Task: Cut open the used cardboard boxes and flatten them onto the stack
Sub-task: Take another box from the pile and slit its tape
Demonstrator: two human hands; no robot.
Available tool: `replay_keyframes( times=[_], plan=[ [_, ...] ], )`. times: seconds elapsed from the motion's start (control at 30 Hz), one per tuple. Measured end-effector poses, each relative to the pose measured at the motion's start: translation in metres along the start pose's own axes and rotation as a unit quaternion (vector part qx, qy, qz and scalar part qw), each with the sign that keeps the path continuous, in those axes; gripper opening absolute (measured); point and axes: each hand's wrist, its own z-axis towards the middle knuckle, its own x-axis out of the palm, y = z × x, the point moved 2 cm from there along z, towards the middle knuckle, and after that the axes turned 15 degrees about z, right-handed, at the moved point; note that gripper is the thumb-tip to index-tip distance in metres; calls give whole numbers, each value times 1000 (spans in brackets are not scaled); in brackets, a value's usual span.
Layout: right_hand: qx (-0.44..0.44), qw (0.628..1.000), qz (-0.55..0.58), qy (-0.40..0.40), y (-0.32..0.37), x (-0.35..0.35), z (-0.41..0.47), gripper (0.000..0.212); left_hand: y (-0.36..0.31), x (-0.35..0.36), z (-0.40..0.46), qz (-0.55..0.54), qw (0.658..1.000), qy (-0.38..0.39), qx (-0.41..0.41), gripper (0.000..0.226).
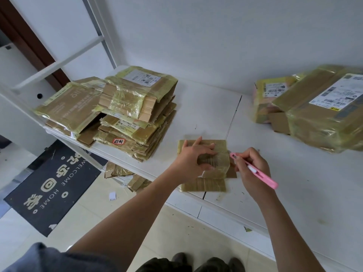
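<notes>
A small brown cardboard box (214, 163), wrapped in yellowish tape, lies on the white table (206, 107) near its front edge. My left hand (193, 159) rests on top of it with fingers spread, thumb curled round its near side. My right hand (253, 169) grips a pink utility knife (255, 170), whose tip touches the box's right edge. The stack of flattened boxes (121, 114) sits at the table's left end.
Several uncut taped boxes (318, 108) are piled at the back right against the white wall. Cardboard scraps (125, 175) lie on the floor under the table, beside a dark doormat (51, 185). A white shelf frame (59, 61) stands at the left.
</notes>
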Motion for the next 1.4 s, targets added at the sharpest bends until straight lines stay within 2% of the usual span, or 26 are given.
replay_keyframes(
  times=[0.13, 0.27, 0.53, 0.63, 0.7, 0.77, 0.87, 0.97, 1.0, 1.07, 1.13, 1.2, 1.3, 1.37, 1.4],
  plan=[
    [8, 1000, -3, 1, 5, -1, -6, 25, -2, 0, 0, 1, 1000, 4, -2, 51],
    [0, 1000, 1, -5, 8, -4, -14, 15, -3, -1, -1, -3, 1000, 9, -8, 51],
    [-3, 999, 36, 12, 9, -7, -33, 15, -1, 1, 0, 0, 1000, 5, -10, 50],
    [9, 1000, 2, 15, 15, -10, -38, 17, -1, 0, 1, 4, 1000, -1, -11, 49],
    [13, 1000, -2, -1, 20, -15, -44, 14, -2, 0, 1, 35, 999, -7, -12, 46],
    [11, 999, 8, -45, 25, -24, -47, 12, -3, 0, 0, 111, 993, 2, -24, 41],
    [-25, 990, -103, -95, 28, -42, -44, 7, -4, -4, -1, 220, 974, 39, -39, 40],
    [-39, 953, -291, -67, 19, -58, -42, 7, -7, -12, -2, 222, 971, 46, -78, 44],
    [-23, 938, -343, -49, 15, -63, -42, 13, -8, -14, -3, 207, 973, 47, -95, 42],
    [65, 899, -432, 9, 9, -70, -40, 36, -7, -13, -5, 210, 970, 43, -113, 40],
    [138, 863, -483, 57, 9, -70, -40, 56, -4, -12, -7, 208, 968, 20, -136, 44],
    [119, 887, -444, 36, 14, -60, -39, 57, 2, -13, -11, 145, 974, -2, -176, 59],
    [73, 961, -267, 11, 30, -20, -33, 40, 8, -15, -16, 87, 969, -5, -231, 84],
    [107, 982, -155, 29, 36, 14, -28, 40, 9, -13, -18, 16, 962, 10, -271, 76],
    [119, 982, -139, 43, 38, 29, -25, 41, 8, -11, -20, -51, 955, 17, -290, 67]
  ],
)
